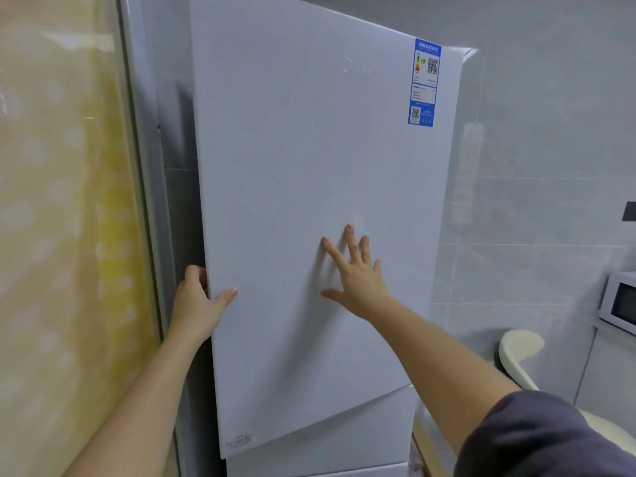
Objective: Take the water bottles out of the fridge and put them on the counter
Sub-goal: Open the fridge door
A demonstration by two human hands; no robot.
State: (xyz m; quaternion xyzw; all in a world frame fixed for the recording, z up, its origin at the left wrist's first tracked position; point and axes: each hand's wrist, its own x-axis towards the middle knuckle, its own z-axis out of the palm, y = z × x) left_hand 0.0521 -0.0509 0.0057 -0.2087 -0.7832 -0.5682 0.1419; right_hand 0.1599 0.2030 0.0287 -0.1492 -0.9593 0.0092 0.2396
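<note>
A tall white fridge fills the middle of the view, its upper door [309,166] swung slightly out from the body. My left hand [198,301] grips the door's left edge, fingers curled behind it and thumb on the front. My right hand [354,270] lies flat on the door's front with fingers spread. A blue energy label [424,80] is stuck at the door's top right. The fridge's inside and any water bottles are hidden behind the door.
A yellow patterned glass panel [62,218] stands close on the left. A grey tiled wall [537,166] is on the right, with a white microwave [619,301] and a white rounded chair back [519,352] below it. The lower fridge drawer [327,438] sits under the door.
</note>
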